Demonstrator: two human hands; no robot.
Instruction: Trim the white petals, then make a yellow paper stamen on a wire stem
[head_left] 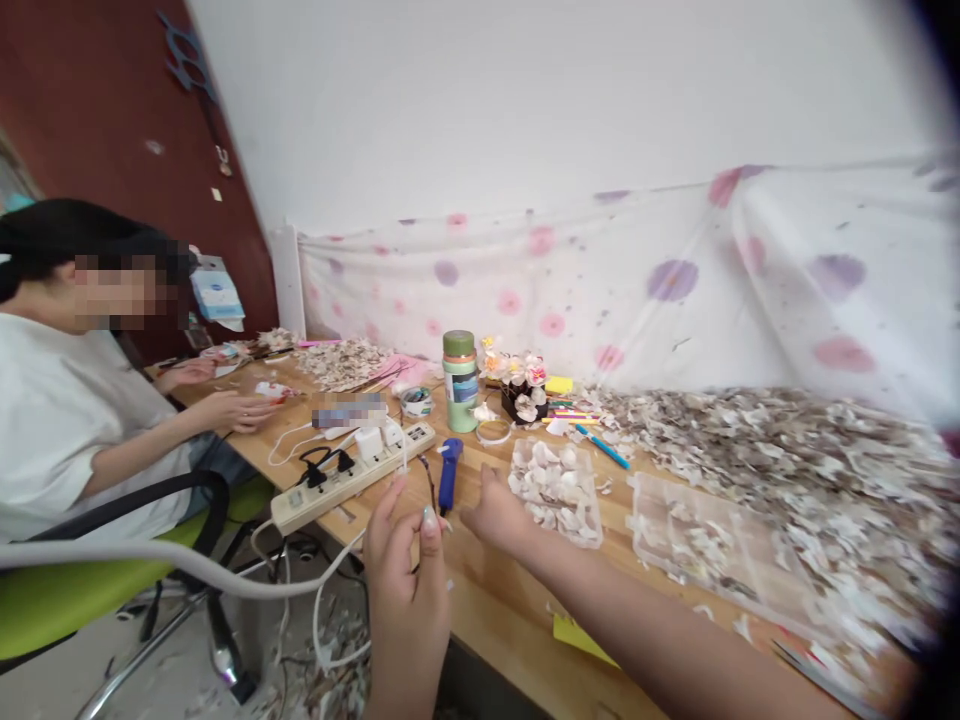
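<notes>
A wooden surface point(480, 580) runs along a white wall point(525, 100) with a spotted plastic sheet point(637, 340) against it; a drift of petal-like flakes point(712, 430) lies beyond and to the right of the right fingers. The dark thin stem point(430, 478) stands up from the left hand point(409, 565); a tight or uneven pinch might snap it, a loose one let it twist. The blue glue gun point(448, 475) lies just past the left fingertips, so a careless sweep could knock it or, if it is hot, burn a finger. The clear tray point(598, 505) of loose pieces sits just right of the right hand point(504, 515); a bumped rim could scatter them. The white cable point(225, 575) left of the left hand might snag the wrist.

The left hand is raised, its fingers upward and closely pinched on the stem. The right forearm slants in from the lower right, its fingers bent; whether they hold anything, I cannot tell.
</notes>
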